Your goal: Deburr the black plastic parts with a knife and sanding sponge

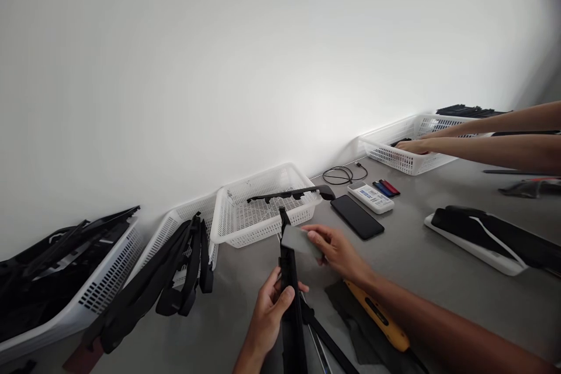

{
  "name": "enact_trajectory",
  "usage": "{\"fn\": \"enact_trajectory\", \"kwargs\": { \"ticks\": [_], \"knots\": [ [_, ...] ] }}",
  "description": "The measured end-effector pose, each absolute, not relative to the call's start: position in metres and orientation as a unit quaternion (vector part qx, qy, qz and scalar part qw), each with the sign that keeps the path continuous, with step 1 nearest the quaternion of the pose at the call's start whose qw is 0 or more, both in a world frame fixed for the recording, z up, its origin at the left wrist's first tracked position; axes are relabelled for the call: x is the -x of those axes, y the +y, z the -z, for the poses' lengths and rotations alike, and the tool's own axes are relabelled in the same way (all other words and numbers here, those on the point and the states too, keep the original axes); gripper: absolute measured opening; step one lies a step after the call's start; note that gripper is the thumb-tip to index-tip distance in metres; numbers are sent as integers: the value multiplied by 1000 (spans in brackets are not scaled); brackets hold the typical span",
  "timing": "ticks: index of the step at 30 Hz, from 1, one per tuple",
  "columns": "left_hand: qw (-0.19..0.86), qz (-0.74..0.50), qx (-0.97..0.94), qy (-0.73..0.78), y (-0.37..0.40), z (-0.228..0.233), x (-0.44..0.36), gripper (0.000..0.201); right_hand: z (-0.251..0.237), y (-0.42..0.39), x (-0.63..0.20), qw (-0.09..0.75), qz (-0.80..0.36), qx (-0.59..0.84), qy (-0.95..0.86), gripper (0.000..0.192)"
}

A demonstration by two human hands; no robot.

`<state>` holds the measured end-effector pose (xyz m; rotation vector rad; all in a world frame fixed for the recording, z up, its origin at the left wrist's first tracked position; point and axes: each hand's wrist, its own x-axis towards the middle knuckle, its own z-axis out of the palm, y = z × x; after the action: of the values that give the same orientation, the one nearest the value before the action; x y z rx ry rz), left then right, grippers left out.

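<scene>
Upright in front of me is a long black plastic strip (288, 280), wrapped by the fingers of my left hand (270, 307). My right hand (335, 250) pinches a thin, flat grey piece (300, 241), whose material I cannot make out. That grey piece lies against or just in front of the strip's upper part; contact is hard to tell. Below my right forearm, a yellow-handled tool (377, 317) rests on a dark grey cloth (350, 315). Another thin black strip (328, 339) runs beside the held one at the lower edge.
A white basket (223, 213) ahead carries one black part (293, 191). Black parts fill more baskets at left. A phone (357, 216), a white device (371, 196) and a cable (337, 175) lie right. Another person's arms (504, 137) reach into the far right basket (390, 158).
</scene>
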<state>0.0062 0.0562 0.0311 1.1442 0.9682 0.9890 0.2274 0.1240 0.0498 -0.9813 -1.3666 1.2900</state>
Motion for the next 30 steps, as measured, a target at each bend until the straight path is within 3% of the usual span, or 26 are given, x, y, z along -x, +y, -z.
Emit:
{"fn": "enact_trajectory", "kwargs": {
  "ticks": [4, 7, 11, 17, 23, 30],
  "knots": [
    [616, -457, -466, 441, 57, -22, -4, 70, -49, 122, -231, 534, -369, 415, -638, 46],
    [591, -491, -434, 470, 59, -9, 0, 75, -54, 113, -229, 443, -271, 302, -800, 33],
    [565, -518, -393, 507, 61, 5, 6, 85, -65, 105, -229, 320, -262, 243, -877, 48],
    [553, -541, -357, 523, 62, 16, 10, 80, -75, 102, -235, 281, -279, 251, -883, 60],
    [616, -499, -416, 445, 55, -2, 2, 72, -54, 103, -226, 377, -185, 316, -851, 38],
    [628, -470, -464, 411, 53, -25, -4, 72, -43, 108, -222, 492, -105, 307, -808, 39]
  ]
}}
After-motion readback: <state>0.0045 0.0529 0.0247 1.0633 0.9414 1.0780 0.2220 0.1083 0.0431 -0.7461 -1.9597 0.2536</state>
